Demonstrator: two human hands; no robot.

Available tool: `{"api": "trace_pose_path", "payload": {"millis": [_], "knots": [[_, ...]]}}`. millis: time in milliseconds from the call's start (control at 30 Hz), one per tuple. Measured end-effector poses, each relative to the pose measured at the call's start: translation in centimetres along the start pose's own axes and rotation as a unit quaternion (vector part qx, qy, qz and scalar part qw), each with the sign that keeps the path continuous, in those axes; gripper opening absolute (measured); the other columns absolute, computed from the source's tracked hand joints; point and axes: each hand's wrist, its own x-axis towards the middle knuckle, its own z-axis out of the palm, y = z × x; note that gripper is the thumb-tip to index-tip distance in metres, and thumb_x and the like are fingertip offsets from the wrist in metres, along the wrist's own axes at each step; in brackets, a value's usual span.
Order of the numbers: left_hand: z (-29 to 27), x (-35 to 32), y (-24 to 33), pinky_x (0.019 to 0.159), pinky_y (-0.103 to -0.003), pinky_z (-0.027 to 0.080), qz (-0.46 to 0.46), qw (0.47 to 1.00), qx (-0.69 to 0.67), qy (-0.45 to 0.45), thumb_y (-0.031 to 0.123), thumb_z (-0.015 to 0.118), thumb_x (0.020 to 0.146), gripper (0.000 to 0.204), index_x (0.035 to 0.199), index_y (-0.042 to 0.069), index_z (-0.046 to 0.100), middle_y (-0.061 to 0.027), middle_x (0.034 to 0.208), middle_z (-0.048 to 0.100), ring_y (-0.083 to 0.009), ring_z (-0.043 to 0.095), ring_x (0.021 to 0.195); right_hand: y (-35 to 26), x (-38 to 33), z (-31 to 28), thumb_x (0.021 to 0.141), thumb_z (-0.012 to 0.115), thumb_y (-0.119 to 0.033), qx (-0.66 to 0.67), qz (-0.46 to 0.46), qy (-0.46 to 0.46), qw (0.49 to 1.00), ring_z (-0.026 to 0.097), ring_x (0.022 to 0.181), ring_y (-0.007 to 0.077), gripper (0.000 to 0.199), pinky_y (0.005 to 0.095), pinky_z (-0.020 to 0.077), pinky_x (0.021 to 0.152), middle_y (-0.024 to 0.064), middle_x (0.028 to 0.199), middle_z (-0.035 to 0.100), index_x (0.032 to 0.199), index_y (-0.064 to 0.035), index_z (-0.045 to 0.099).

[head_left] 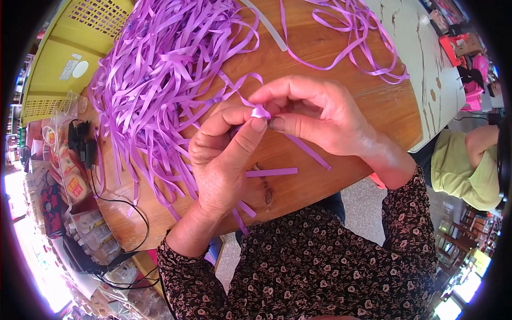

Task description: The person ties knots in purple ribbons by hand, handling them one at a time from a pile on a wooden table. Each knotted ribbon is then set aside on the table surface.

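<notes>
My left hand [221,157] and my right hand [314,114] meet over a round wooden table [373,106]. Together they pinch a small folded knot of purple ribbon [260,112] between thumbs and forefingers. Loose ribbon tails [306,151] hang from the knot, and one runs back toward the heap. A big heap of purple ribbon strips [160,69] covers the table to the left of my hands. Both sleeves are dark with a small flower print.
A yellow plastic crate [64,58] stands at the far left. A black cable [125,205] and packets crowd the left table edge. More ribbon loops [352,32] lie at the back right. Another person in a pale green top [461,168] sits at the right.
</notes>
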Motion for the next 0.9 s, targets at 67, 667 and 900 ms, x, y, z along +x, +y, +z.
{"api": "trace_pose_path", "payload": {"millis": [67,667,900], "knots": [[-0.4,-0.1,-0.1,0.076,-0.019,0.040,0.007,0.998,0.056,-0.018,-0.002,0.061,0.087,0.008,0.094,0.000,0.065,-0.0009,0.090,0.060,-0.0063,0.052,0.082,0.0,0.1,-0.3,0.082,0.064,0.006,-0.130,-0.078,-0.030,0.988,0.060,0.084,0.0147,0.024,0.0272,0.0509,0.076,0.0086,0.093,0.062,0.105,0.0006,0.062],[-0.9,1.1,1.3,0.062,-0.016,0.039,-0.200,0.977,0.061,-0.039,0.001,0.065,0.085,0.007,0.092,0.000,0.066,0.0027,0.081,0.062,-0.0018,0.051,0.072,1.0,0.4,-2.0,0.068,0.067,-0.008,-0.442,-0.410,-0.055,0.796,0.058,0.071,0.0209,0.036,0.0294,0.0498,0.058,0.0079,0.085,0.062,0.102,0.0024,0.066],[0.0,0.7,0.7,0.054,-0.014,0.035,-0.138,0.977,0.163,-0.002,0.004,0.064,0.086,0.004,0.089,0.001,0.063,0.0059,0.075,0.056,0.0009,0.046,0.065,1.3,0.6,-2.4,0.068,0.075,-0.007,-0.430,-0.326,-0.019,0.842,0.060,0.071,0.0199,0.032,0.0297,0.0493,0.060,0.0060,0.082,0.063,0.098,-0.0015,0.067]]}}
